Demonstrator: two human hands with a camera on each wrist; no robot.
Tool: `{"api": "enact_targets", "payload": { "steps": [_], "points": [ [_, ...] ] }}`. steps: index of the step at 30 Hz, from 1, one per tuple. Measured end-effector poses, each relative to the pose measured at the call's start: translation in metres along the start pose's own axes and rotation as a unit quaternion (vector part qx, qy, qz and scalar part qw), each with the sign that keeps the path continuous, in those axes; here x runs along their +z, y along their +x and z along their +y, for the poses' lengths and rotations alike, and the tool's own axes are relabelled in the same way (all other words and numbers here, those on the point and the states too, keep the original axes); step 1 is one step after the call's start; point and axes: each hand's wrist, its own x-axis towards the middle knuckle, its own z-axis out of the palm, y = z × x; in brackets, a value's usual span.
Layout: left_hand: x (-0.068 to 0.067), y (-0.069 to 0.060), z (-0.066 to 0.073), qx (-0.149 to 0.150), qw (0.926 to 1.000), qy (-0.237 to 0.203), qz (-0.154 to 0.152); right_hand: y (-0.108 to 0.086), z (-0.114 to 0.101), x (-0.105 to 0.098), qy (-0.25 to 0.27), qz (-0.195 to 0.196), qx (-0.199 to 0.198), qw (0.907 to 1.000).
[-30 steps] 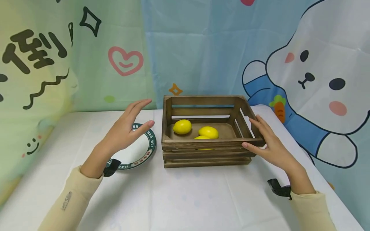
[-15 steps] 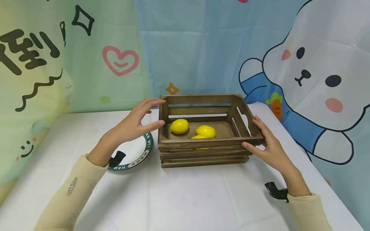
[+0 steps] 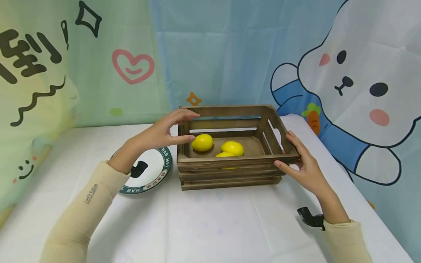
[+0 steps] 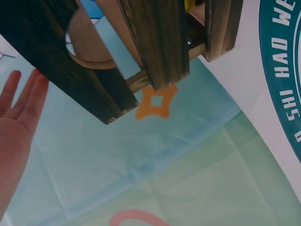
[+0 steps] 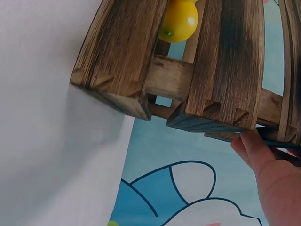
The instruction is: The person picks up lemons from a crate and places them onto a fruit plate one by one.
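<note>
A brown slatted wooden crate [image 3: 227, 175] stands on the white-covered table. Inside it lie yellow lemons: one at the left [image 3: 202, 143], one near the middle [image 3: 232, 148], and another partly hidden behind the front slat [image 3: 225, 154]. My left hand [image 3: 161, 133] hovers at the crate's left end, thumb and fingers spread apart and reaching over that side. In the left wrist view its fingers [image 4: 28, 96] lie close to the crate's end board; contact is unclear. My right hand [image 3: 306, 171] grips the right end, thumb at the front corner and a fingertip showing through the handle hole.
A white plate [image 3: 154, 166] with a green lettered rim sits left of the crate, partly beneath my left forearm. Behind the table [image 3: 210, 226] hangs a printed cloth backdrop [image 3: 210, 54]. Each wrist wears a black camera mount.
My left hand has moved right, from above the plate to the crate's left end. The right hand has stayed on the crate's right end. The whole view has shifted slightly.
</note>
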Motion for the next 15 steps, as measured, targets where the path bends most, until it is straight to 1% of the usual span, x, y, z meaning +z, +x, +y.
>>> {"api": "enact_targets", "payload": {
  "steps": [3, 7, 12, 15],
  "points": [
    [-0.001, 0.005, -0.005, 0.012, 0.9998, -0.003, -0.015, -0.001, 0.000, 0.001, 0.023, 0.001, -0.002, 0.9997],
    [-0.003, 0.014, -0.008, 0.030, 0.9989, 0.012, -0.035, -0.001, 0.001, 0.002, 0.040, 0.006, -0.008, 0.9991],
    [-0.005, 0.025, -0.010, 0.047, 0.9967, 0.022, -0.062, -0.001, 0.002, 0.003, 0.045, 0.009, -0.010, 0.9989],
    [-0.004, 0.031, -0.015, 0.051, 0.9949, 0.024, -0.084, -0.001, 0.003, 0.004, 0.046, 0.009, -0.010, 0.9988]
  ]
}}
